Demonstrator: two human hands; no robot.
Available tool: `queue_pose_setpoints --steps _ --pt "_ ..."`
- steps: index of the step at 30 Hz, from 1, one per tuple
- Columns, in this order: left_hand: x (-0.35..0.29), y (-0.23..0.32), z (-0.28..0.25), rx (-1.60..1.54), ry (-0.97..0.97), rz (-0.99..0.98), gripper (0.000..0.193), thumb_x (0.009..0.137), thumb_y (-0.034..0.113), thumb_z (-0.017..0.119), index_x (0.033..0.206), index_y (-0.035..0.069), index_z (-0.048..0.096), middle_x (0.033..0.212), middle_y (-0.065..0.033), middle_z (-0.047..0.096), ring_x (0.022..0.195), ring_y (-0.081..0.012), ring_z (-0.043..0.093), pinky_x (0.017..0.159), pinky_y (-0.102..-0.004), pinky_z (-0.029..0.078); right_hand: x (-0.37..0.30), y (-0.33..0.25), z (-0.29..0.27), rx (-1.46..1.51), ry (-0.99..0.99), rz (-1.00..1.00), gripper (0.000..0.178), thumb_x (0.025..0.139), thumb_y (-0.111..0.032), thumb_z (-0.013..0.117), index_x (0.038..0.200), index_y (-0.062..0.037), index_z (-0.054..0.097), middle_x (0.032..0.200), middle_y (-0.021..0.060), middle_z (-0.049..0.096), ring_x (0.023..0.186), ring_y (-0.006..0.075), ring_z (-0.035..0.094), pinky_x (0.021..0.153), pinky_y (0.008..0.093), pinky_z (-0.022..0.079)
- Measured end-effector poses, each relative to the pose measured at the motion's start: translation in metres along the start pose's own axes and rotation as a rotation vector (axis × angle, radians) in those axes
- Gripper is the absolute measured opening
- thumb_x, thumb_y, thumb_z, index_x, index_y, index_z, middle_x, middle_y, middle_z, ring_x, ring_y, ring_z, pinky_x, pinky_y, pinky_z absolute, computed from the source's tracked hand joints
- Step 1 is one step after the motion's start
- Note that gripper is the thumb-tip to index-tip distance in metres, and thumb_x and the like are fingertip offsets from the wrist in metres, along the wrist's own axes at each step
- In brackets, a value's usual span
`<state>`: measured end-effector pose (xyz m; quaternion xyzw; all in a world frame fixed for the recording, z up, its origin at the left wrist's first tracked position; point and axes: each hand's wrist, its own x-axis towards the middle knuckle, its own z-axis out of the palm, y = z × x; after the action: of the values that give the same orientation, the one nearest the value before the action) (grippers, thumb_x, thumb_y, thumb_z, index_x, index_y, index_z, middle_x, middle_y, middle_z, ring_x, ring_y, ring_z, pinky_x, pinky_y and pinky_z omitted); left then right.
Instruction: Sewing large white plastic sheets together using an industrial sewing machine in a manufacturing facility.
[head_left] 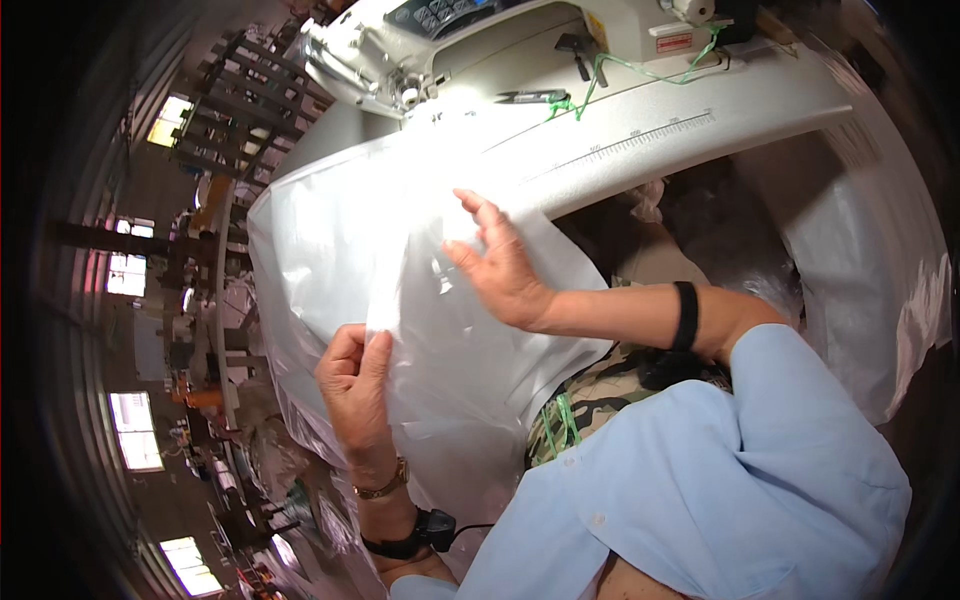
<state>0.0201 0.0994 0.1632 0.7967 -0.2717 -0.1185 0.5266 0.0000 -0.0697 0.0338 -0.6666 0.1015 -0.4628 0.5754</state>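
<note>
A large sheet of pale, glossy plastic-like material (330, 235) spreads over the sewing machine's table and hangs down over my lap. My left hand (357, 385) pinches a folded edge of it between thumb and fingers. Farther right, my right hand (503, 268) is held over the sheet with its fingers apart and nothing in its grasp; whether the palm touches the sheet I cannot tell. Beyond both hands stands a white sewing machine (365, 60), its needle area (410, 97) near the sheet's far end, where glare washes out detail.
Thread snips (532, 97) lie on the table by a green thread (650, 75) and a dark, hammer-shaped tool (577, 55). A printed ruler scale (635, 134) runs along the table's near edge. More pale sheeting (850, 270) hangs at right. A dark slatted rack (245, 100) stands far left.
</note>
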Motion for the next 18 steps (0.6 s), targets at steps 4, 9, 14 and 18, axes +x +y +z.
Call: queue_pose_setpoints --steps 4,9,14,18 --pt "0.015 0.021 0.006 -0.146 -0.056 -0.048 0.011 0.093 0.012 0.067 0.09 0.003 0.062 0.078 0.0058 0.057 0.066 -0.0007 0.043 0.06 -0.0166 0.032 0.008 -0.013 0.052 0.115 -0.57 0.194 0.05 0.088 -0.01 0.059 0.132 0.0062 0.044 0.129 0.0247 0.053 0.12 0.0376 0.051 0.103 0.0419 0.04" --pt "0.013 0.031 0.017 -0.215 -0.138 -0.111 0.011 0.093 0.011 0.067 0.088 0.004 0.061 0.078 0.0057 0.058 0.066 0.0002 0.044 0.06 -0.0151 0.032 -0.004 -0.028 0.045 0.473 -0.981 -0.209 0.029 0.086 -0.011 0.056 0.112 0.0018 0.061 0.112 0.0219 0.064 0.106 0.0357 0.061 0.092 0.0409 0.047" --pt "-0.001 0.017 0.033 -0.222 -0.134 -0.16 0.011 0.094 0.011 0.066 0.086 0.005 0.06 0.073 0.0073 0.056 0.063 0.0014 0.041 0.056 -0.0148 0.029 -0.01 0.003 -0.022 -0.013 -0.809 0.055 0.021 0.089 -0.018 0.06 0.105 -0.0049 0.065 0.103 0.014 0.067 0.095 0.0372 0.064 0.08 0.0448 0.051" --pt "-0.009 0.004 0.04 -0.276 -0.112 -0.19 0.011 0.094 0.012 0.065 0.086 0.005 0.06 0.071 0.0087 0.052 0.061 0.0013 0.037 0.055 -0.0161 0.026 -0.008 0.025 -0.102 -0.425 -0.179 -0.259 0.024 0.082 -0.012 0.07 0.103 -0.0052 0.062 0.1 0.0107 0.063 0.093 0.031 0.06 0.082 0.0414 0.046"
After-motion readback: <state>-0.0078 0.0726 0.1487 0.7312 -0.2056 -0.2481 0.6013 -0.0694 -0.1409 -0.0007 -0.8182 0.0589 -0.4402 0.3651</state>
